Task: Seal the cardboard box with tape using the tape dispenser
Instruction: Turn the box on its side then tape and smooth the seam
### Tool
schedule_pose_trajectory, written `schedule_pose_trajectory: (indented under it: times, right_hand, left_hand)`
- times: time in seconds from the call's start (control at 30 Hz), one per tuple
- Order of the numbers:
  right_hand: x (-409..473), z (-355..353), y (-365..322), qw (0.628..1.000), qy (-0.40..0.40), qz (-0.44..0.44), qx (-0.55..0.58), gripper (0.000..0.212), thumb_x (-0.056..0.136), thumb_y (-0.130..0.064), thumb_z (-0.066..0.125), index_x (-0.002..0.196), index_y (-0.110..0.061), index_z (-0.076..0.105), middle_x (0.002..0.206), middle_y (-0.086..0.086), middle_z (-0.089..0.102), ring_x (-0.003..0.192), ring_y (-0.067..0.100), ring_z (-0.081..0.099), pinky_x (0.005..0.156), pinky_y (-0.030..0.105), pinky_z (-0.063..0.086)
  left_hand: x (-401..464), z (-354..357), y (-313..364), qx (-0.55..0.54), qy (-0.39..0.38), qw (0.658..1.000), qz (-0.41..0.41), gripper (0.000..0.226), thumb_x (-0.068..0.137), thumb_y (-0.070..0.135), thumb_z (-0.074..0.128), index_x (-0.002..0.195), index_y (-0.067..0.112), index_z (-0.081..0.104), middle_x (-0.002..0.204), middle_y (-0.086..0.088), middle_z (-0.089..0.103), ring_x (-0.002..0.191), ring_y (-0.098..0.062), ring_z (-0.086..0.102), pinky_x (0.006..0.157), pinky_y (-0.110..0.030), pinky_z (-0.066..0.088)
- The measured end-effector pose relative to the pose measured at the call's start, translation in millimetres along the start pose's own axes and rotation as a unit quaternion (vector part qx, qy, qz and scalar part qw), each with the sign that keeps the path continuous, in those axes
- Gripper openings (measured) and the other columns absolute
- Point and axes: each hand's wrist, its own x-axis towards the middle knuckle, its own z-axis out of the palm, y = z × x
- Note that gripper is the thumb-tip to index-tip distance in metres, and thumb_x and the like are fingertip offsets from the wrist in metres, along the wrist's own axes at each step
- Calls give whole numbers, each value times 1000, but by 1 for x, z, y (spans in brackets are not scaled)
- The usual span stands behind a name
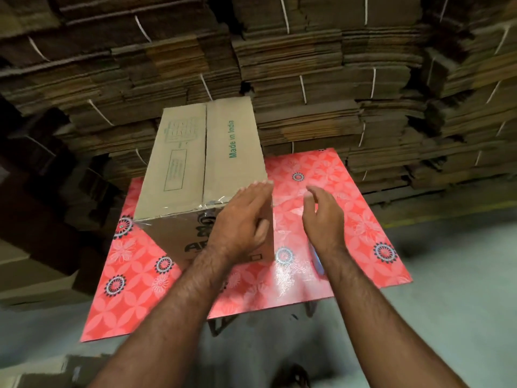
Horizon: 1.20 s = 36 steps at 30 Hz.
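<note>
Your box point(201, 163) is sitting on the left half of the table point(349, 208), its long axis running away from you, with the flap seam going the same way along the top. Clear tape point(208, 204) is already crossing the near top edge at the seam and folding down the front.

Your left hand point(240, 222) is nearer: it is lying flat and open against the box's near right corner, fingers spread, gripping nothing. Your right hand point(321, 217) is hovering just right of the box, apart from it, fingers loosely curled and empty.

A blue object point(317, 260), possibly the dispenser, is peeking out under your right wrist; it is too hidden to tell for sure.

Stacked cardboard point(307, 79) is crowding in behind the table, but nothing is standing between your 2 hands and the box.
</note>
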Motion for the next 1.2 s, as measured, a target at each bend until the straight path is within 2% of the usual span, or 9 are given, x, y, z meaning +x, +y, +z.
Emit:
schedule_pose_trajectory:
  times: [0.07,0.17,0.33,0.47,0.57,0.7,0.8,1.07,1.2]
  right_hand:
    - [-9,-1,-42,997,26,-58,44,43,101,-21,43,136,-4,61,136,10,63,127,21,54,107,21,35]
    - [-25,19,-74,994,-75,-54,61,46,106,-18,40,149,-3,46,154,11,46,143,19,40,111,5,17]
    - [-31,48,-74,992,-95,61,53,48,110,-20,36,156,-9,34,161,9,35,148,22,34,113,16,19]
    - [-32,44,-64,992,-105,52,37,47,110,-26,35,157,-17,36,159,2,40,145,21,39,111,20,26]
    - [-36,50,-63,993,-109,33,-1,57,109,-33,29,159,-6,26,164,10,29,151,25,29,118,24,18]
    - [-58,72,-81,990,22,-31,-135,69,101,-38,26,157,3,22,165,18,23,154,29,19,124,37,13]
    - [-74,95,-84,977,32,-48,-204,69,103,-36,26,157,6,18,165,24,15,155,33,13,125,45,17]
    - [-84,131,-76,979,59,14,-197,75,95,-27,35,155,11,11,162,31,9,153,39,15,124,45,22]
    - [-103,136,-73,976,53,32,-207,80,91,-32,30,158,5,10,166,22,9,155,31,12,124,49,19]
  left_hand:
    - [-7,-8,-12,-1,21,999,-30,69,75,23,42,140,3,51,151,-13,46,142,-27,41,120,-45,29]
    - [-24,-12,-29,9,11,999,-44,70,72,25,41,137,1,54,149,-15,49,139,-30,44,119,-46,30]
    - [-28,-16,-42,40,-38,998,-3,77,64,19,53,139,1,52,148,-17,48,138,-32,46,118,-43,21]
    - [-25,-23,-47,41,-67,997,-1,79,72,17,58,149,7,41,159,-11,33,148,-23,30,122,-29,8]
    - [-21,-30,-46,10,-103,995,14,80,77,22,54,153,8,34,162,-10,25,151,-20,22,122,-27,4]
    - [-19,-53,-59,-211,-112,970,-38,74,78,36,45,146,9,47,150,-6,47,139,-17,44,116,-24,29]
    - [-15,-63,-68,-358,-116,922,-92,58,85,24,45,139,10,55,140,-2,57,130,-13,52,111,-20,36]
    - [-14,-63,-74,-295,-139,944,-36,59,85,23,34,134,3,59,139,-4,58,127,-6,50,104,-4,29]
    - [-10,-67,-71,-286,-157,943,-60,62,78,26,35,132,10,63,139,2,59,126,-4,50,104,-8,31]
